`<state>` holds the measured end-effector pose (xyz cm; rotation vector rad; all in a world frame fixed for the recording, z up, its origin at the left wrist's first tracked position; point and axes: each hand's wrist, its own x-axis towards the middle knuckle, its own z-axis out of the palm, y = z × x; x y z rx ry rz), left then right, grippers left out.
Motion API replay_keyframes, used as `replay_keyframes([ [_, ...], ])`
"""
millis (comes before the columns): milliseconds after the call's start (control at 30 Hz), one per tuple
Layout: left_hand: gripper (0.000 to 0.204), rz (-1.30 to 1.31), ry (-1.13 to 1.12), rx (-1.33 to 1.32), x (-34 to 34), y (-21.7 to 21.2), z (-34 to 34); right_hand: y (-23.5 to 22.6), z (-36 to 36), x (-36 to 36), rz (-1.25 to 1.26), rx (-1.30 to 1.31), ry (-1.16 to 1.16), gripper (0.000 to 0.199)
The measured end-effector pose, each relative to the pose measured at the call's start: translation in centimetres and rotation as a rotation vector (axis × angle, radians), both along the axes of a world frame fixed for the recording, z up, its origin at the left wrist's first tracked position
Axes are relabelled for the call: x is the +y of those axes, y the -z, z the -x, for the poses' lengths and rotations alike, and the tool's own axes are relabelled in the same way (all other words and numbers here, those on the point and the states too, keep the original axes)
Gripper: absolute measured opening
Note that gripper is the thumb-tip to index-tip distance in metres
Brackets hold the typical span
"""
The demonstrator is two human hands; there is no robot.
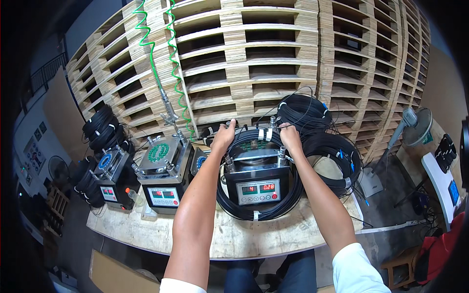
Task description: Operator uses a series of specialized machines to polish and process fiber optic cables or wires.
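Note:
A coil of black cable [256, 215], tied with white bands, lies around a dark polishing machine [286, 177] with a lit red display, straight in front of me. My left hand [224, 136] is closed at the coil's far left, thumb up, on the black cable. At the far right of the machine my right hand [290, 136] is closed on the cable too, its fingertips partly hidden. A thin stretch of cable runs between the hands above the machine's metal top [259, 155]. Metal clamp posts [281, 155] stand at the top's corners.
More black cable coils [305, 112] are stacked at the back right, with another coil [337, 158] nearer. Two similar machines [166, 163] [110, 178] stand left on the wooden table [229, 246]. A green coiled air hose [152, 58] hangs before stacked pallets [271, 36]. A fan [415, 127] stands right.

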<state>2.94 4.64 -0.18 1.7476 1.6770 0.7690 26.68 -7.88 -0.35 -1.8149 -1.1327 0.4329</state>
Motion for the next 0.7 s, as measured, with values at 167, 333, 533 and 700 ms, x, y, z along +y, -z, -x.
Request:
replay_keyframes([
  [167, 0.085, 0.024, 0.006, 0.073, -1.3, -1.2, -0.4, -0.2, -0.1, -0.4, 0.0, -0.007, 0.03, 0.042],
  [333, 0.085, 0.02, 0.011, 0.05, -1.1, -0.9, 0.0, -0.1, 0.1, -0.3, -0.005, -0.02, 0.021, 0.043],
  [533, 0.085, 0.005, -0.002, 0.009, -0.8, -0.4, 0.0, -0.1, 0.1, 0.1, 0.015, -0.024, 0.031, 0.044],
  [700, 0.084, -0.017, -0.026, 0.004, -0.6, -0.2, -0.1, 0.6, -0.5, 0.6, -0.008, -0.009, -0.008, 0.045],
])
